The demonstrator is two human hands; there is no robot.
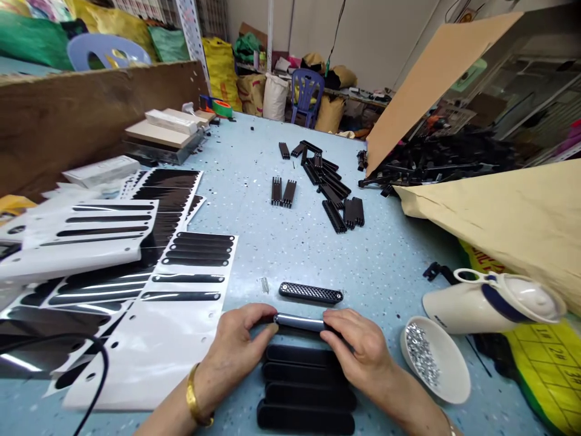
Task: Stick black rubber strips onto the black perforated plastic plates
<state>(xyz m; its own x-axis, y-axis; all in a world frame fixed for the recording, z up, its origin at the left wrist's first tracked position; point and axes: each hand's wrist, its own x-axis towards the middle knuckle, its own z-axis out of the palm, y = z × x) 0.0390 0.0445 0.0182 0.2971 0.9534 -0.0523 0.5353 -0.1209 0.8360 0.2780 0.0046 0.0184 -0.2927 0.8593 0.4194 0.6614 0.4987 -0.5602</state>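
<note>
Black strip, long axis left-to-right; ends grasped by fingers of left hand and right hand; bar laid nearly parallel just beyond.

Yellow sheet, lower right: "1#" and "2#" legible in dark print, set in ruled cells; a further mark near the edge I cannot make out.
Yellow patch, farther back: red lettering, partly covered, not readable from here.
Cream mug: small dark mark, too small to read.
</note>
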